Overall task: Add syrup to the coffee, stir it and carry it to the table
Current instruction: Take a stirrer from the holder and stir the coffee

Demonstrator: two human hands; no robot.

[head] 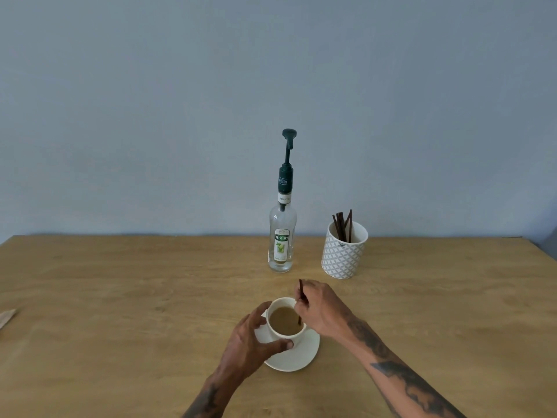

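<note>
A white cup (286, 337) of light brown coffee stands on a white saucer (298, 356) near the front of the wooden counter. My left hand (250, 342) grips the cup's left side, thumb at its front wall. My right hand (322, 309) pinches a dark brown stirrer (300, 289) whose lower end dips into the coffee at the cup's right side. Behind the cup stands the clear syrup bottle (281, 236) with a dark green pump top, upright and untouched.
A white patterned pot (343, 254) holding several brown stirrers stands right of the bottle. A pale paper-like object (6, 318) lies at the counter's left edge. A grey-blue wall (180, 116) rises behind the wooden counter (120, 297).
</note>
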